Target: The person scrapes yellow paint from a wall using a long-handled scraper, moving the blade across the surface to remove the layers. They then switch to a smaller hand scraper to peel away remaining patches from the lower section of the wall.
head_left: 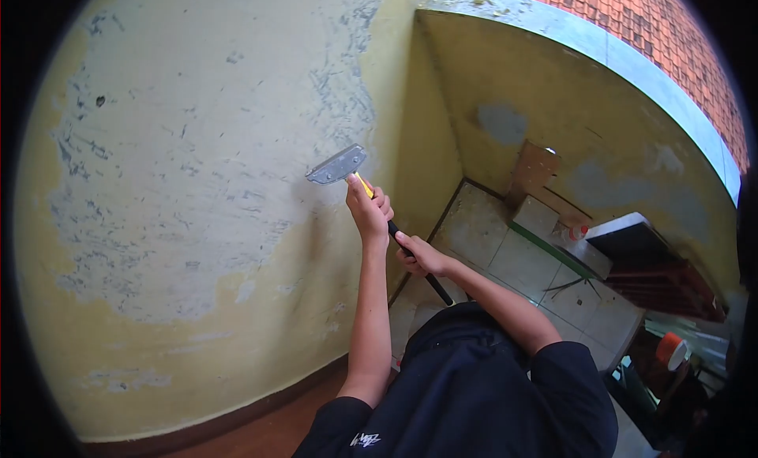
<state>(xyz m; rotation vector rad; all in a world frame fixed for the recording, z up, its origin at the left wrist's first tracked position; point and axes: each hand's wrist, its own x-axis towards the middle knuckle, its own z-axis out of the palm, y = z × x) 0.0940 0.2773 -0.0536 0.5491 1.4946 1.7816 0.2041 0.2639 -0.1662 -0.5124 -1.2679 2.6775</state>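
Note:
Both my hands grip one long-handled scraper (pixel 336 165) with a wide metal head and a yellow and black handle. My left hand (pixel 369 209) is wrapped round the yellow part just below the head. Lower down, my right hand (pixel 422 255) closes round the black shaft, whose end sticks out below it toward my body. The metal head overlaps the wall (pixel 197 166) in this view, near the right side of a large pale patch. Grey scuffs mark that patch, and yellow paint surrounds it.
On the right, a low yellow wall (pixel 545 79) with a pale ledge (pixel 584 35) meets the scraped wall in a corner. Boards (pixel 533 170), a white box (pixel 538 216) and a dark red rack (pixel 659 288) stand on the tiled floor (pixel 493 257). An orange roll (pixel 671 351) lies farther right.

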